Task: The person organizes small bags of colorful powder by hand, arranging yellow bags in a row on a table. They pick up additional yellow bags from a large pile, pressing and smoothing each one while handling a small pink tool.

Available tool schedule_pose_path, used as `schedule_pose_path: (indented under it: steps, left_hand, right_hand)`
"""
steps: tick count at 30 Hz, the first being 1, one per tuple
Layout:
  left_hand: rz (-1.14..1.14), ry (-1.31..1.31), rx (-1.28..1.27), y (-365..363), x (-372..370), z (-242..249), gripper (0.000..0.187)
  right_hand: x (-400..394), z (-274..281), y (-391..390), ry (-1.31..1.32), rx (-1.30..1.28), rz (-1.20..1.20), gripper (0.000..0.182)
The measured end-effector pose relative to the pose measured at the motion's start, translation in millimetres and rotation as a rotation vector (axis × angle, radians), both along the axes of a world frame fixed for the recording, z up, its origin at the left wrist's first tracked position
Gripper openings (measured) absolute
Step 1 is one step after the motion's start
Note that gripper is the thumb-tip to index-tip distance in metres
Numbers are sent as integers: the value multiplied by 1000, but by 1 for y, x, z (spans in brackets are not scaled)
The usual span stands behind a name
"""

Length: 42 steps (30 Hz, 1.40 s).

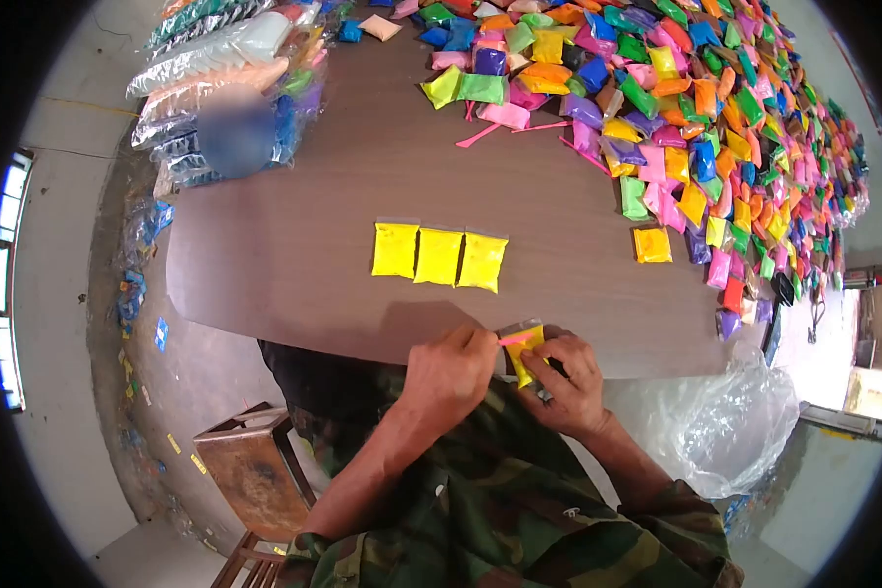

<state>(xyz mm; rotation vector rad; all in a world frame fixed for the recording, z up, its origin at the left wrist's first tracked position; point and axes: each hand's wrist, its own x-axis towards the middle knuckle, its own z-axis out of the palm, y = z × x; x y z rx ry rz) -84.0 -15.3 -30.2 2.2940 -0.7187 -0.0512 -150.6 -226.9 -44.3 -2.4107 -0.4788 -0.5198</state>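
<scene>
Three yellow packets [440, 257] lay between table [294, 245] edge and colourful pile [696, 127]; left hand [566, 383] gripped a yellow bag [525, 355], right hand [451, 372] a pink stick [515, 339].

Bare tabletop [294, 235] surrounds the three yellow packets [439, 257]; the colourful heap [676, 108] blocks the far right.

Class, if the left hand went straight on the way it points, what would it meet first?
Most likely the yellow packet held by the right hand, though depth is hard to judge here.
</scene>
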Motion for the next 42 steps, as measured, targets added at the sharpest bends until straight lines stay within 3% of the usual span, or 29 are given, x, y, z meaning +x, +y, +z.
schedule_pose_path:
  steps: [5, 8, 14, 20, 27, 31, 38, 42]
  left_hand:
    - [26, -56, -1, 3, 4, 2, 6]
    - [-1, 2, -126, -2, -10, 13, 7]
    - [51, -40, -10, 0, -4, -6, 7]
    - [53, -4, -190, -2, -10, 8, 7]
    - [101, -50, -27, 0, -8, -2, 6]
    - [108, -10, -180, 4, -11, 7, 7]
    - [159, 11, -108, 2, -24, -12, 8]
    - [169, 6, -212, 10, -17, 12, 8]
  right_hand:
    - [-5, 2, -1, 42, 55, -8, 49]
    - [-9, -7, -4, 34, 63, -12, 45]
    - [-9, -4, -3, 47, 56, -28, 40]
    - [-10, -5, -4, 46, 56, -41, 39]
    - [-10, -8, 7, 49, 98, -143, 38]
    - [-9, -8, 15, 87, 110, -221, 39]
    - [0, 5, 6, 29, 23, -111, 35]
    - [4, 7, 4, 59, 20, -101, 34]
